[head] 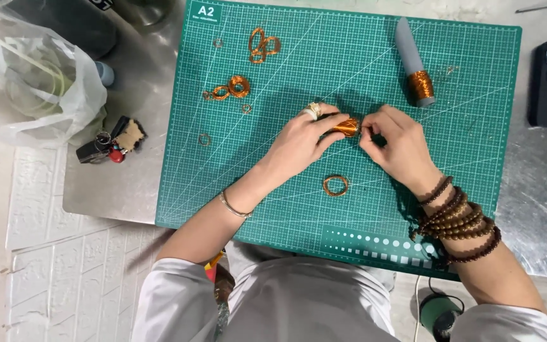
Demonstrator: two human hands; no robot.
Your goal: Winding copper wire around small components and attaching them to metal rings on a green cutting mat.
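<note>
The left hand (pixel 299 140) pinches a small shiny copper wire coil (pixel 347 127) lying sideways; the right hand's (pixel 395 144) fingertips pinch its right end.

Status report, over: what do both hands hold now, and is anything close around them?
Left hand grips copper wire coil. Right hand pinches its end. Copper ring lies apart on green cutting mat.

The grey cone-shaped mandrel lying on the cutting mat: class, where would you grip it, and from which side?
Grip the grey mandrel on its bare grey shaft, from above. It lies flat with its tip pointing away; copper wire wraps the near end, so holding there could disturb the coil.
</note>
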